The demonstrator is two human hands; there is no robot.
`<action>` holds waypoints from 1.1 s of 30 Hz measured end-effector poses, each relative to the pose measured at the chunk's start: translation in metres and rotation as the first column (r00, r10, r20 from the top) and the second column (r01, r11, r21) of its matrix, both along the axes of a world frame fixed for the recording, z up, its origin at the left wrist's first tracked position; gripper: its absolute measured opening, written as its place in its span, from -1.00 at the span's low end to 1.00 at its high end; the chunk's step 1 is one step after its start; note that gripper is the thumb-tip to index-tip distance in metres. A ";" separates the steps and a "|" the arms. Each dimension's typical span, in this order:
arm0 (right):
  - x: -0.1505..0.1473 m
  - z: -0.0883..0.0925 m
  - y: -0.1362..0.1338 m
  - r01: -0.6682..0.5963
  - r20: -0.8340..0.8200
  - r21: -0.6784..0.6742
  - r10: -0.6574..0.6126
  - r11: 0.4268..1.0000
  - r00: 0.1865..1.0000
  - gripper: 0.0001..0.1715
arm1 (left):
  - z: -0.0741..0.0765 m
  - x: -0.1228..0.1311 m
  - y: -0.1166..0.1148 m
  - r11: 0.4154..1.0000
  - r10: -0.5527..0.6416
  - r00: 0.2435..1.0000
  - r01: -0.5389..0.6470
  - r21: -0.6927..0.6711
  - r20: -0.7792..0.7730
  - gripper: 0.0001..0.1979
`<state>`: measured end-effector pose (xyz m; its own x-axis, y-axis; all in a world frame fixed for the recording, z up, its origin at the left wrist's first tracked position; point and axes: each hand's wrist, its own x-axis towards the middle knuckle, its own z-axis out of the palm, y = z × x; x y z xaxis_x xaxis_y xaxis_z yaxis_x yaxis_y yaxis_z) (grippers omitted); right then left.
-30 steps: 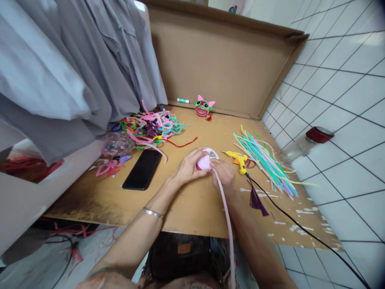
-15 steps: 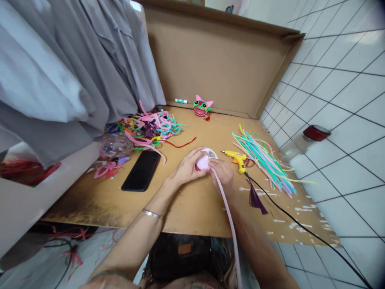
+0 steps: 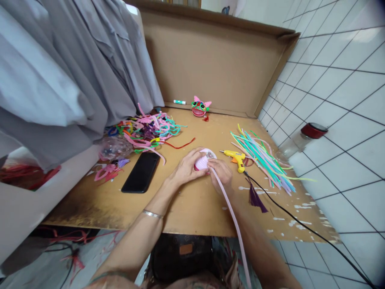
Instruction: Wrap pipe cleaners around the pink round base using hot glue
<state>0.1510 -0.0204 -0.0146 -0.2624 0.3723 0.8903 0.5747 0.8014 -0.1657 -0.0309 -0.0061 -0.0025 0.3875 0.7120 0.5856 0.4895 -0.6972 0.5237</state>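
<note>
My left hand (image 3: 186, 166) is wrapped round a small round ball (image 3: 202, 162) wound with pink pipe cleaner, held just above the cardboard worktop (image 3: 192, 200). My right hand (image 3: 221, 172) pinches the long pink pipe cleaner (image 3: 231, 216) against the ball's right side. The strand trails down over my right forearm toward my lap. A yellow glue gun (image 3: 236, 157) lies just right of my hands, its black cord (image 3: 300, 224) running off to the lower right.
A black phone (image 3: 140, 171) lies left of my hands. Tangled coloured pipe cleaners (image 3: 147, 128) sit far left, straight ones (image 3: 261, 158) to the right. A pink mask figure (image 3: 200, 107), a glue stick (image 3: 179, 102), a purple tassel (image 3: 255, 197) and a red-lidded jar (image 3: 303, 138) are around. Grey cloth (image 3: 60, 72) hangs at left.
Both hands stay on the ball. The trailing pink strand has swung a little to the right, and the view has shifted slightly.
</note>
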 end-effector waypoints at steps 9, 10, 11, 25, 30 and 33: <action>0.002 0.003 -0.002 0.008 0.028 -0.035 -0.007 0.999 1.000 -0.77 | 0.002 0.002 -0.003 1.000 0.012 1.000 -0.012 0.001 0.010 -0.58; 0.002 0.004 -0.002 0.006 0.028 -0.032 -0.006 0.999 1.000 -0.77 | 0.003 0.002 -0.004 1.000 0.018 1.000 -0.018 -0.008 0.014 -0.62; 0.001 0.004 -0.002 0.007 0.025 -0.032 -0.006 0.999 1.000 -0.77 | 0.003 0.002 -0.004 0.999 0.027 0.999 -0.026 -0.019 0.024 -0.66; -0.006 -0.001 -0.005 0.051 0.024 -0.009 -0.051 0.999 0.998 -0.79 | -0.001 0.014 -0.006 0.987 0.163 0.952 -0.153 -0.058 0.261 -0.73; -0.010 -0.003 -0.002 0.055 -0.007 0.076 -0.054 0.996 0.998 -0.79 | -0.001 0.016 -0.006 0.977 0.214 0.936 -0.201 -0.076 0.280 -0.77; -0.009 -0.003 -0.003 0.040 0.003 0.074 -0.040 0.996 0.999 -0.80 | -0.001 0.018 -0.005 0.973 0.226 0.918 -0.197 -0.120 0.326 -0.80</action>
<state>0.1416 -0.0237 -0.0172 -0.2523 0.3158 0.9147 0.6071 0.7877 -0.1045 -0.0126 -0.0114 -0.0038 0.0137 0.8075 0.5896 0.4067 -0.5432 0.7345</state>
